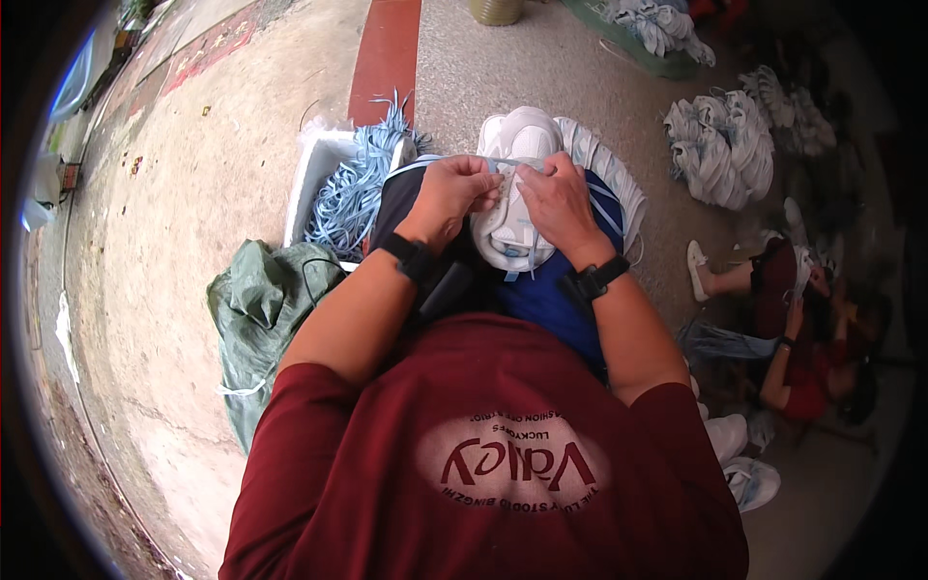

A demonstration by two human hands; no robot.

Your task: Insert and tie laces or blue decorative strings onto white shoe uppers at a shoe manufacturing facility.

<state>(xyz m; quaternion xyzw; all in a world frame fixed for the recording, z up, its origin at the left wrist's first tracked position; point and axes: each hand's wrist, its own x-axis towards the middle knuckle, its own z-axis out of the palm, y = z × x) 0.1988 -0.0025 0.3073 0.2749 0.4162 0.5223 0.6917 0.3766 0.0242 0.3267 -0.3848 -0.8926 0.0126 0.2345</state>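
A white shoe upper (501,253) rests over my lap, its opening toward me and its eyelets between my hands. A light blue shoelace (425,160) crosses the shoe near its tongue and trails off to the left. My left hand (452,198) is at the left eyelet row, thumb and fingers pinched on the lace. At the right side my right hand (559,201) is also closed, its fingertips pinching the lace. More white uppers (607,164) lie stacked just beyond and beside my right hand. Short blue lace ends hang near the shoe's opening.
A white foam box (305,188) full of loose blue laces (360,193) stands at my left, beside a green sack (266,295). Bundled white uppers (720,145) lie on the floor at the right. Another person (817,358) sits there, handling something white.
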